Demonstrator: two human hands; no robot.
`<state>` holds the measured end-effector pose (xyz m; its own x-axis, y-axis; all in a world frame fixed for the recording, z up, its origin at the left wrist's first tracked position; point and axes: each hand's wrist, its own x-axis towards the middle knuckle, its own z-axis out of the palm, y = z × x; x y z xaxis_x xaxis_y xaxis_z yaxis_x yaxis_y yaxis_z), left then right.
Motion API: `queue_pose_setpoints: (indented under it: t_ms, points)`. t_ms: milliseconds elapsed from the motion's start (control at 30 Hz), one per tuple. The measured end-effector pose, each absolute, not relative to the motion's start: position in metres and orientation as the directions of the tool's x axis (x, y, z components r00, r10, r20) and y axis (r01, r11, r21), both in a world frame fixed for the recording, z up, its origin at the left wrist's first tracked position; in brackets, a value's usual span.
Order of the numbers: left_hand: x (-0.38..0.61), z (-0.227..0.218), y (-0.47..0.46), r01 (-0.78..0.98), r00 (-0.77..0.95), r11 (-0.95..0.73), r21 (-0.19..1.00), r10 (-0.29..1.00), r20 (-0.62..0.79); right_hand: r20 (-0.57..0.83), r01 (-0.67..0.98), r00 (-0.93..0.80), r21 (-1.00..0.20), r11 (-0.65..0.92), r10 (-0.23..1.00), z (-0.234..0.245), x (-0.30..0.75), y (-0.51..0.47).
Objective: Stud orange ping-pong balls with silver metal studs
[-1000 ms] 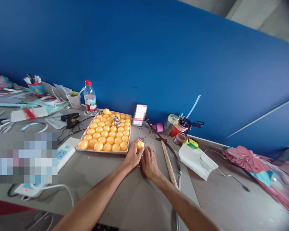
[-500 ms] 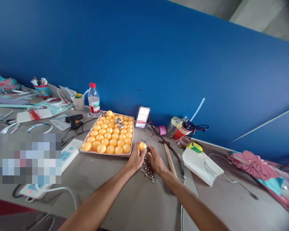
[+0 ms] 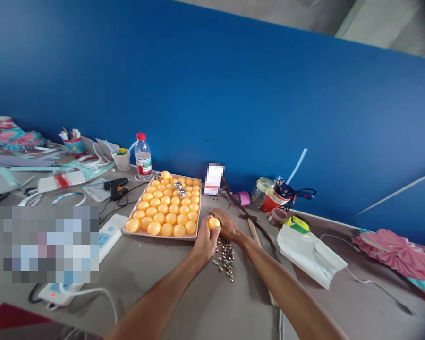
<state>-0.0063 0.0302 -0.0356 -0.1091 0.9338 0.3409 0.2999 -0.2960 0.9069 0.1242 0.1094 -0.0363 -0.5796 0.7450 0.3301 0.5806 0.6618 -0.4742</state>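
Observation:
My left hand (image 3: pixel 204 241) is closed on an orange ping-pong ball (image 3: pixel 214 223), held between thumb and fingers just right of the tray. Behind the ball, my right hand (image 3: pixel 228 226) reaches leftward, its fingers stretched out low over the table and partly hidden by the ball. Below and between the hands lies a loose pile of small shiny metal beads (image 3: pixel 227 259); the right hand covers part of it. A shallow tray (image 3: pixel 159 235) full of orange balls stands to the left, with several silver-covered balls (image 3: pixel 181 193) among them.
A red-capped bottle (image 3: pixel 143 158) stands behind the tray. A white power strip (image 3: pixel 108 233) and a glue gun (image 3: pixel 117 188) lie left. At right are a wooden stick (image 3: pixel 255 233), a cable, a glass jar (image 3: pixel 263 192), a red cup (image 3: pixel 273 202) and white paper (image 3: pixel 306 252).
My right hand has moved leftward and farther back, its fingers now behind the ball. More of the bead pile shows. My left hand still holds the ball; the camera view has shifted slightly.

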Motion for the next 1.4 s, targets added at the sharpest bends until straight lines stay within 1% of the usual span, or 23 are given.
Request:
queue_pose_setpoints:
  t_ms: [133, 233, 433, 500, 600, 667, 733, 767, 833, 933, 1033, 1100, 1200, 1300, 1333, 1400]
  points:
    - [-0.005, -0.038, 0.032, 0.287, -0.122, -0.300, 0.910, 0.930, 0.346, 0.320, 0.483, -0.676, -0.488, 0.727, 0.664, -0.030, 0.127, 0.096]
    - [-0.005, -0.039, 0.032, 0.284, -0.125, -0.290, 0.914, 0.934, 0.335, 0.308, 0.377, -0.737, -0.552, 0.744, 0.601, -0.022, 0.131, 0.081]
    - [-0.007, -0.036, 0.030, 0.307, -0.119, -0.268, 0.913, 0.941, 0.316, 0.240, 0.312, -0.777, -0.657, 0.686, 0.582, -0.007, 0.136, 0.051]
    - [-0.008, -0.034, 0.029, 0.297, -0.097, -0.271, 0.915, 0.945, 0.312, 0.236, 0.305, -0.762, -0.690, 0.656, 0.603, -0.009, 0.141, 0.046]
    - [-0.009, -0.030, 0.028, 0.279, -0.078, -0.271, 0.921, 0.950, 0.303, 0.257, 0.334, -0.678, -0.727, 0.600, 0.688, -0.016, 0.152, 0.049]
    - [-0.009, -0.029, 0.028, 0.276, -0.084, -0.274, 0.922, 0.948, 0.307, 0.256, 0.404, -0.554, -0.750, 0.525, 0.792, -0.020, 0.157, 0.056]
    - [-0.009, -0.031, 0.029, 0.292, -0.105, -0.296, 0.909, 0.935, 0.338, 0.245, 0.466, -0.441, -0.759, 0.454, 0.863, -0.020, 0.156, 0.066]
    - [-0.008, -0.032, 0.030, 0.306, -0.125, -0.318, 0.897, 0.921, 0.369, 0.248, 0.489, -0.409, -0.753, 0.440, 0.878, -0.019, 0.154, 0.071]
    - [-0.007, -0.037, 0.033, 0.345, -0.186, -0.371, 0.862, 0.873, 0.451, 0.258, 0.515, -0.434, -0.715, 0.472, 0.863, -0.014, 0.143, 0.079]
    - [-0.005, -0.042, 0.037, 0.383, -0.219, -0.424, 0.821, 0.821, 0.526, 0.243, 0.490, -0.597, -0.645, 0.587, 0.765, -0.008, 0.123, 0.083]
    - [-0.005, -0.044, 0.037, 0.408, -0.212, -0.413, 0.814, 0.825, 0.524, 0.267, 0.478, -0.682, -0.542, 0.691, 0.681, -0.008, 0.110, 0.078]
    - [-0.006, -0.043, 0.036, 0.419, -0.202, -0.400, 0.815, 0.834, 0.513, 0.266, 0.461, -0.724, -0.499, 0.734, 0.636, -0.008, 0.109, 0.070]
    - [-0.006, -0.042, 0.034, 0.416, -0.185, -0.390, 0.822, 0.848, 0.496, 0.236, 0.429, -0.770, -0.498, 0.754, 0.593, -0.003, 0.119, 0.055]
    - [-0.006, -0.043, 0.034, 0.393, -0.183, -0.371, 0.841, 0.865, 0.467, 0.192, 0.362, -0.840, -0.498, 0.788, 0.507, 0.004, 0.136, 0.039]
    - [-0.006, -0.043, 0.034, 0.386, -0.183, -0.365, 0.847, 0.870, 0.459, 0.196, 0.354, -0.846, -0.490, 0.797, 0.496, 0.005, 0.142, 0.035]
    - [-0.005, -0.043, 0.034, 0.377, -0.179, -0.365, 0.851, 0.873, 0.454, 0.215, 0.414, -0.813, -0.440, 0.797, 0.541, 0.002, 0.154, 0.027]
